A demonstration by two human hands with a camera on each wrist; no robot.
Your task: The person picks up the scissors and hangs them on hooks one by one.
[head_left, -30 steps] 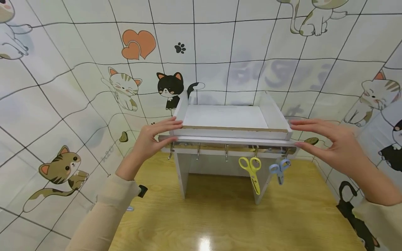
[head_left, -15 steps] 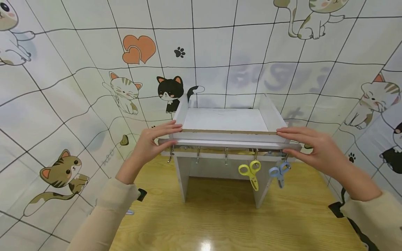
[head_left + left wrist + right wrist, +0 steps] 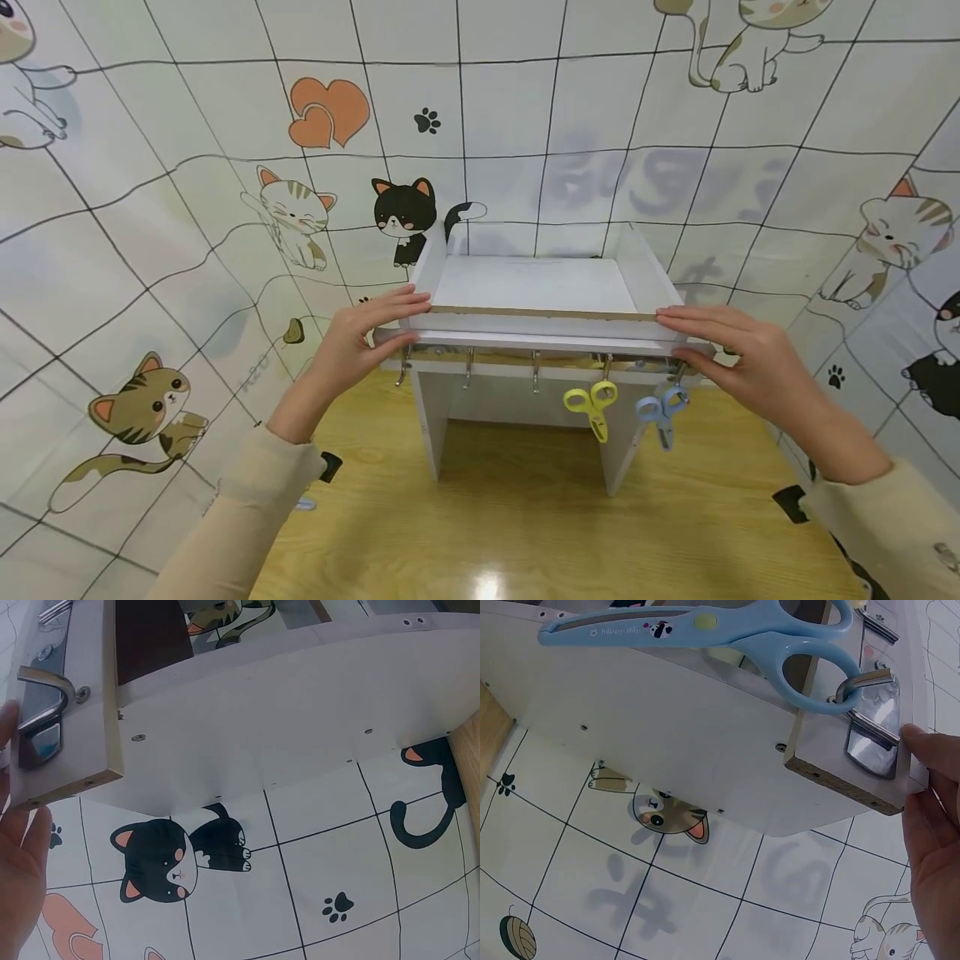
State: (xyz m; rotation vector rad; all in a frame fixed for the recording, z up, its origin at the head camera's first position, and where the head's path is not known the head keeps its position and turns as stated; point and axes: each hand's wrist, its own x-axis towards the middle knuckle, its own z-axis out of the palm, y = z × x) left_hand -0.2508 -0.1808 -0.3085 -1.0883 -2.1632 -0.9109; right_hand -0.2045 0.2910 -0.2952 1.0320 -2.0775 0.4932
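Observation:
A small white shelf (image 3: 540,323) has an open tray-like top, two side panels and a row of metal hooks (image 3: 536,373) along its front. My left hand (image 3: 348,346) holds the front left corner, fingers on top and thumb lower at the ledge. At the front right corner, my right hand (image 3: 750,358) grips likewise. Yellow scissors (image 3: 597,417) and light blue scissors (image 3: 663,427) hang from hooks on the right. In the right wrist view, a handle loop of the blue scissors (image 3: 742,634) is around a hook. The left wrist view has a bare end hook (image 3: 45,677).
The shelf stands on a wood-grain table (image 3: 525,525). White gridded sheeting (image 3: 510,108) with cartoon cats rises behind and on both sides. A small light blue object (image 3: 305,504), partly hidden, lies beside my left forearm.
My right hand has moved left, from the shelf's right edge onto its front corner. Both pairs of scissors have swung on their hooks. My left hand stays in place.

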